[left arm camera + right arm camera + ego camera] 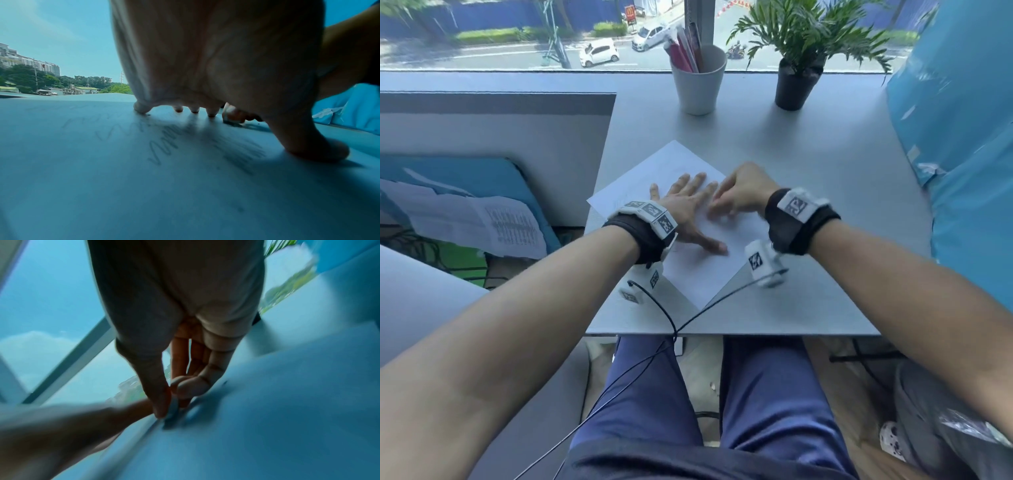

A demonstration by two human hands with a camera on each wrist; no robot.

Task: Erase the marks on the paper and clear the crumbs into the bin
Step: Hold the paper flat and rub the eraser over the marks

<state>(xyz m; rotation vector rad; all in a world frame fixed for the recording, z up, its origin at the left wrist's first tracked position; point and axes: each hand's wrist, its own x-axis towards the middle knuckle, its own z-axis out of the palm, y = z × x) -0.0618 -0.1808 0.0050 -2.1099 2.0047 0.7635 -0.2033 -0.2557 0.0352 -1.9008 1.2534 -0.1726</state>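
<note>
A white sheet of paper point(654, 171) lies turned like a diamond on the grey desk point(808, 154). Faint pencil scribbles point(164, 146) run across it. My left hand point(688, 195) lies flat on the sheet, fingers spread and straight, pressing it down. My right hand point(726, 202) is blurred just right of the left fingers; its thumb and fingers pinch a small pale eraser point(172, 408) whose end touches the paper near the sheet's right edge. The eraser also shows beyond my left fingers point(232, 116), with dark crumbs point(255, 125) beside it. No bin is in view.
A white cup point(700, 82) of pens and a black-potted plant point(796, 82) stand at the back of the desk by the window. A blue plastic cover point(962, 137) hangs on the right. A partition point(500, 137) and loose printed papers point(482, 222) lie on the left.
</note>
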